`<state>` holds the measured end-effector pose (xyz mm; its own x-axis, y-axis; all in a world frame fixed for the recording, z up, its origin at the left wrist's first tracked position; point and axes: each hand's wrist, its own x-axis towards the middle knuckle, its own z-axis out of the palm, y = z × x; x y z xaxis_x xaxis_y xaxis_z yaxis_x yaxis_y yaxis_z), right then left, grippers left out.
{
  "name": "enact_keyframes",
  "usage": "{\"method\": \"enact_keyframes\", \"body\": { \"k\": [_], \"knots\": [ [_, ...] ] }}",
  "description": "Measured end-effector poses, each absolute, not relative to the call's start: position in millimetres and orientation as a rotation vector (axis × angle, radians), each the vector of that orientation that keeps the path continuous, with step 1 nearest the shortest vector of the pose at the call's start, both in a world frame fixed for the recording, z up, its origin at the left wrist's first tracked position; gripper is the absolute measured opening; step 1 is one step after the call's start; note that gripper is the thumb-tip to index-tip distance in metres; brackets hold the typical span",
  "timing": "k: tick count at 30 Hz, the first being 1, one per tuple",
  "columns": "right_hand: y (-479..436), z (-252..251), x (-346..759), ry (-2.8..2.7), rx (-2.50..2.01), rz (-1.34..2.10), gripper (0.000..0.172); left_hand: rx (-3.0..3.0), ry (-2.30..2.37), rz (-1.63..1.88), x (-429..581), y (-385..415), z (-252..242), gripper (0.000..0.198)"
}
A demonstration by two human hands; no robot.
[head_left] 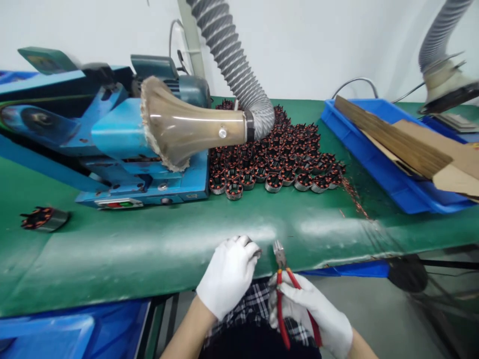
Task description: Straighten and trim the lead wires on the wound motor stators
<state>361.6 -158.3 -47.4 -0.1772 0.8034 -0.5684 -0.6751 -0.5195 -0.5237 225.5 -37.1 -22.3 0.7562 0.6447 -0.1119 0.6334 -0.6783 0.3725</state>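
My right hand (314, 304), in a white glove, grips diagonal cutters (280, 259) with red handles. The handles are spread apart, and the metal jaws point away from me over the front edge of the green bench (164, 234). To the left of the cutters, my left hand (232, 271) is also gloved in white. Its fingers are curled together with dark smudges at the tips, and what they hold, if anything, is hidden. Beyond both hands, many motor stators (275, 182) with copper windings stand packed together on the bench. One more stator (47, 219) lies apart at the far left.
A blue belt machine (119, 129) stands at the left, with a beige suction hood (198, 124) and grey hose (232, 50) over it. Right of the stators are copper wire scraps (354, 197) and a blue tray (374, 169) holding cardboard (396, 139). A second hose (437, 35) hangs at right.
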Motion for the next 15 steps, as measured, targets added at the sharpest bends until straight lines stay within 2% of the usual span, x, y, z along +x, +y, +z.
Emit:
{"method": "enact_keyframes", "body": {
  "k": [2,6,10,12,15],
  "knots": [
    [-147,-48,355,-0.112,-0.786,1.891,0.016,2.579,1.061,0.084,222,-29,-20,0.018],
    [-111,-52,365,0.022,-0.617,1.680,0.011,2.672,1.342,0.262,206,-21,-8,0.034],
    [-87,-53,443,0.020,-0.901,1.238,0.014,2.526,1.479,0.026,185,-28,-3,0.030],
    [-81,-46,489,-0.026,-1.046,0.984,0.008,2.415,1.490,-0.078,184,-29,-6,0.025],
    [-78,-28,525,-0.107,-1.059,0.878,0.003,2.345,1.502,-0.042,202,-21,-16,0.025]
  ]
}}
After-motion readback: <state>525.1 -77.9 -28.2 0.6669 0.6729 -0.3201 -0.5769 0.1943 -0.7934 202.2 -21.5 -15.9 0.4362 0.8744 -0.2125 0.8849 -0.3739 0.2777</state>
